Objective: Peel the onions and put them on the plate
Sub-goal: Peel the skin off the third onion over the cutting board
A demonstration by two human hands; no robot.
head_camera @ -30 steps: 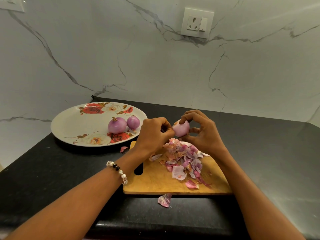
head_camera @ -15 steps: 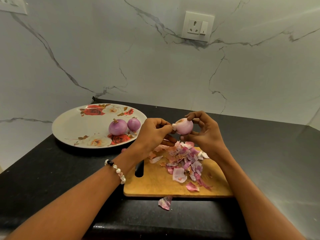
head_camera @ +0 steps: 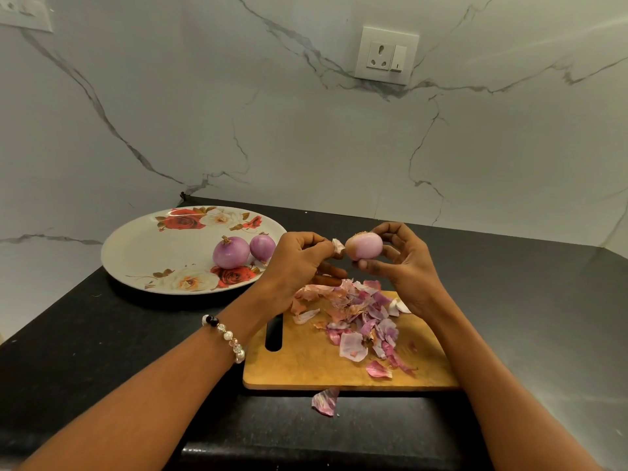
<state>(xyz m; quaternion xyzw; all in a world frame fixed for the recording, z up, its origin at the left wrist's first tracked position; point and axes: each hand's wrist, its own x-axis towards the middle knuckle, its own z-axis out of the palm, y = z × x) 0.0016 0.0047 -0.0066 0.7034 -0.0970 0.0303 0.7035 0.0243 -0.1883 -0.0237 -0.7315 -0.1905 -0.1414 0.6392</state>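
My right hand point(head_camera: 406, 266) holds a pale pink, mostly peeled onion point(head_camera: 364, 246) by its fingertips above the wooden cutting board point(head_camera: 306, 365). My left hand point(head_camera: 299, 258) pinches a small flake of onion skin point(head_camera: 338, 246) right beside the onion's left end. Two peeled purple onions point(head_camera: 231, 253) point(head_camera: 262, 247) lie side by side on the right part of the white floral plate point(head_camera: 149, 246), just left of my left hand.
A heap of pink and purple onion peels point(head_camera: 356, 317) covers the board's middle. One loose peel point(head_camera: 325, 402) lies on the black counter point(head_camera: 85, 334) in front of the board. A marble wall with a socket point(head_camera: 385, 56) rises behind.
Both hands have lifted the onion higher above the board. My left hand has pulled a flake of skin off the onion's left end.
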